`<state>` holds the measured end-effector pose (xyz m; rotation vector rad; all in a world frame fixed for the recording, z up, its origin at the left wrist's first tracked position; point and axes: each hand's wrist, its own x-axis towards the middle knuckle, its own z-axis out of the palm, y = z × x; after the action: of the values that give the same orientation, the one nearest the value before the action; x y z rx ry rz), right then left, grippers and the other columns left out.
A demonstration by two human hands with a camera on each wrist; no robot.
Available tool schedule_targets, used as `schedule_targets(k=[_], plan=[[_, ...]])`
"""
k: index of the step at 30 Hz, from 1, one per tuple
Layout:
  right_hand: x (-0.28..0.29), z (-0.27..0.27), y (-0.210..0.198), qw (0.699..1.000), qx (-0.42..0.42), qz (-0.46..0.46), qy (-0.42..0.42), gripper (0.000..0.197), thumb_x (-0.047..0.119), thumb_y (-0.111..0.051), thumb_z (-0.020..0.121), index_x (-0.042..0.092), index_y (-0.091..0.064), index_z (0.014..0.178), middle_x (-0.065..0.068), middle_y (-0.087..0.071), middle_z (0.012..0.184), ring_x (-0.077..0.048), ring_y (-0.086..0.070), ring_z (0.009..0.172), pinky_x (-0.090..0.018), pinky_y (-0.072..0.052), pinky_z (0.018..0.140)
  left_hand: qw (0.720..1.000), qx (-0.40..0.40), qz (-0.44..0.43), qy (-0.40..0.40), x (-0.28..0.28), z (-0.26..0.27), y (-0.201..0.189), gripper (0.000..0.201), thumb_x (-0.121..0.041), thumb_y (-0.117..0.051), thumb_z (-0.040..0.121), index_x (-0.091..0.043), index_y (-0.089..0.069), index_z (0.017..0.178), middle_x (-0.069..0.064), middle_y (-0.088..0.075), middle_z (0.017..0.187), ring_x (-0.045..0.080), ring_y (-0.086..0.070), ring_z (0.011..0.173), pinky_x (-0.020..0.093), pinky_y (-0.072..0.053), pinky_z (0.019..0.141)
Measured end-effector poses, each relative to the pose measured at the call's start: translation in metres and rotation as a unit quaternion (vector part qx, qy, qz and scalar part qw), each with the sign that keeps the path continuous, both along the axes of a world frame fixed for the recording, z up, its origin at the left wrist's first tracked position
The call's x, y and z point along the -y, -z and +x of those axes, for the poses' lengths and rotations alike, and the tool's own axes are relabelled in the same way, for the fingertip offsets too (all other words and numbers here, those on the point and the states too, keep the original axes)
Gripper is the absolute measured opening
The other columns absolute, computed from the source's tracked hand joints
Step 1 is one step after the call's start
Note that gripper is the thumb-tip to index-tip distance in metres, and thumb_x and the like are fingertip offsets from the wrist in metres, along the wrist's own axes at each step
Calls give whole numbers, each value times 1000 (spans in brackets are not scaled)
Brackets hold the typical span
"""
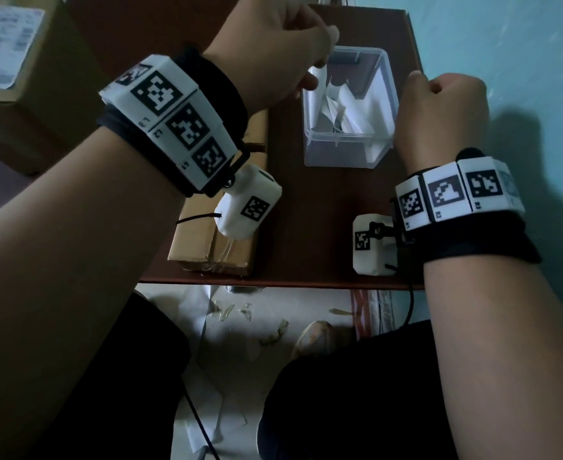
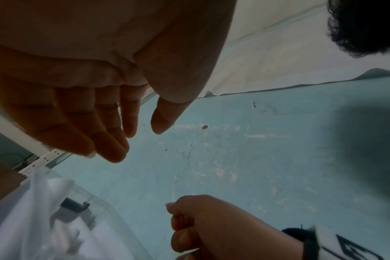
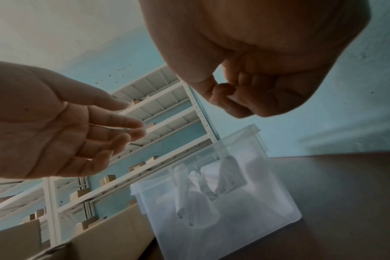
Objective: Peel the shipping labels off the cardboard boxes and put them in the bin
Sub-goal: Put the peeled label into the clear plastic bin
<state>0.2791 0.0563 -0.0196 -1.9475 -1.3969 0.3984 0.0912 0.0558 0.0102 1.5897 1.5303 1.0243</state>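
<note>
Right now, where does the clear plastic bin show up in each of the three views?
Head: clear plastic bin upper centre, on the brown table, between the hands.
Left wrist: bottom left corner, blurred, below the left hand.
Right wrist: lower centre.
Shared landmark: crumpled white labels inside it.

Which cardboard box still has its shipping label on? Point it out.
The large box at the table's far left: a white printed label covers its top. The smaller box below the left hand shows only tape.
</note>
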Motion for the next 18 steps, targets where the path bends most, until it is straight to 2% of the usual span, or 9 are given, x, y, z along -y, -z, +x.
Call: schedule_targets(k=[3, 6, 9, 11, 12, 14, 18], plan=[[3, -6, -6, 1000, -10, 10, -15, 50, 27, -51, 103, 19, -29, 59, 2, -29, 53, -9, -34, 32, -22, -18, 35, 1000, 20, -16, -4, 3, -5, -10, 15, -33, -54, 104, -23, -64, 101, -1, -72, 106, 3, -69, 80, 19, -60, 74], [9, -15, -14, 999, -38, 12, -34, 49, 26, -53, 101, 19, -31, 58, 6, -33, 39, -10, -34, 32, -20, -17, 36, 998, 50, -29, -18, 9, -12, -19, 17, -30, -49, 107, -20, -61, 102, -4, -69, 101, -1, -63, 73, 9, -51, 66], [17, -29, -23, 996, -70, 25, -43, 50, 27, -53, 102, 19, -33, 57, 5, -32, 40, -10, -33, 34, -18, -18, 38, 998, 55, -3, -35, 20, -22, -22, 17, -33, -50, 106, -25, -61, 96, -7, -69, 96, 0, -65, 74, 11, -53, 68], [22, -45, -30, 992, -114, 34, -51, 48, 33, -50, 107, 19, -45, 60, 11, -42, 41, -6, -41, 41, -21, -36, 49, 996, 70, 10, -47, 30, -28, -23, 14, -34, -53, 105, -28, -61, 95, -7, -71, 97, 1, -69, 78, 14, -56, 69], [25, -54, -34, 988, -137, 37, -54, 47, 36, -47, 108, 18, -53, 65, 12, -49, 48, -10, -50, 48, -26, -44, 55, 996, 72, 15, -55, 35, -31, -24, 12, -34, -53, 104, -29, -61, 96, -7, -72, 98, 2, -71, 80, 15, -57, 70], [33, -73, -40, 983, -167, 37, -60, 48, 42, -43, 111, 21, -57, 70, 6, -57, 60, -14, -59, 56, -38, -56, 62, 994, 77, 17, -76, 45, -37, -26, 11, -34, -54, 104, -28, -63, 100, -5, -73, 100, 5, -73, 85, 18, -59, 73], [53, -111, -43, 976, -202, 7, -86, 46, 45, -45, 111, 21, -61, 76, 6, -59, 65, -11, -61, 59, -36, -58, 68, 991, 62, -5, -115, 68, -51, -28, 12, -35, -56, 103, -27, -65, 105, -7, -72, 102, 5, -71, 89, 23, -61, 78]])
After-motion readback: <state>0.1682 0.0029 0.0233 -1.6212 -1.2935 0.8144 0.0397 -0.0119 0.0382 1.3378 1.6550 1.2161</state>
